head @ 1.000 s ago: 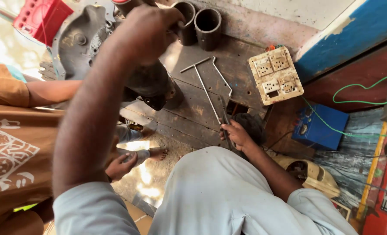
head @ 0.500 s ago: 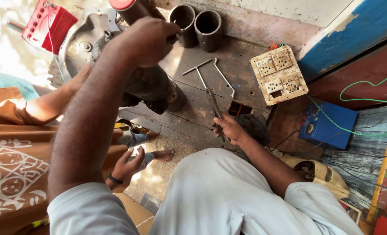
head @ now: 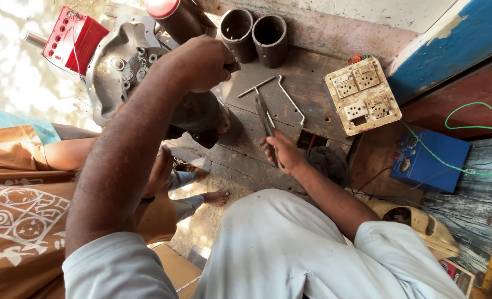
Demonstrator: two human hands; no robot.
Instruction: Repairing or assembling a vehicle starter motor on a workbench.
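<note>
The left hand [head: 202, 62] was closed on top of the dark motor housing [head: 199, 116], steadying it. The right hand [head: 282, 152] gripped pliers [head: 265, 119] just beside it on the bench [head: 312, 88] — probably fetching the tool; next comes bringing the jaws to the housing.

Left hand [head: 202, 61]: fingers curled away from the camera; whatever they grip is hidden behind the knuckles and cannot be told. The forearm covers the middle of the grey metal casing [head: 110, 61] and most of the dark motor body [head: 202, 116] below it.

Right hand [head: 283, 154]: closed over the lower handles of the pliers [head: 265, 116]; handle ends not visible.

Dark cylinder with red cap [head: 174, 16]: top cut off by upper edge.

Second person's orange patterned garment [head: 19, 216]: cut off at left edge; their hand [head: 160, 171] mostly behind the forearm.

Blue box [head: 428, 160]: dial too small to read, possibly a meter.
</note>
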